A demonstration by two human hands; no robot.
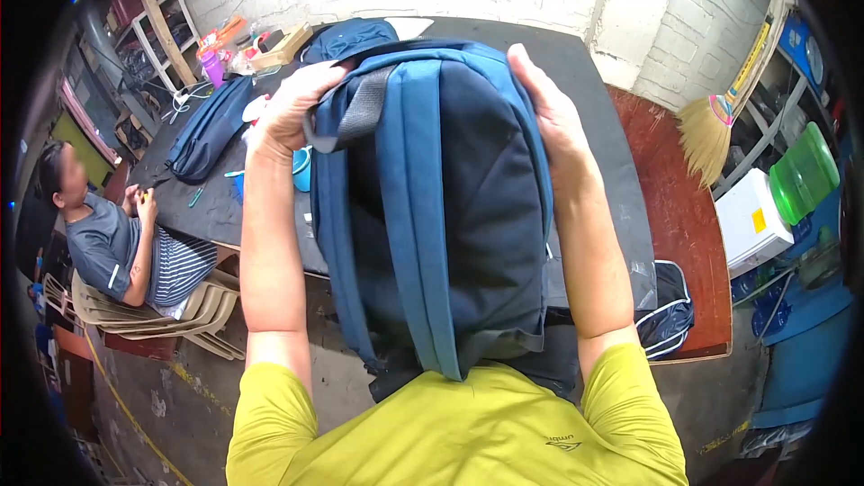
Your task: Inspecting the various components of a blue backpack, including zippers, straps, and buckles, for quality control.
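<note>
I hold a dark navy backpack (468, 207) with lighter blue shoulder straps up in front of my chest, its strap side facing me. My left hand (292, 108) grips its top left corner near the grey carry handle. My right hand (549, 108) clasps the top right edge, fingers over the rim. The bag hangs down to my yellow shirt and hides much of the black table (585, 81) behind it.
Another dark blue backpack (209, 130) lies on the table's left part, with small tools and a purple bottle (213, 67) behind it. A person sits on stacked plastic chairs (171, 310) at left. A broom (711, 126) and green water jug (803, 175) stand at right.
</note>
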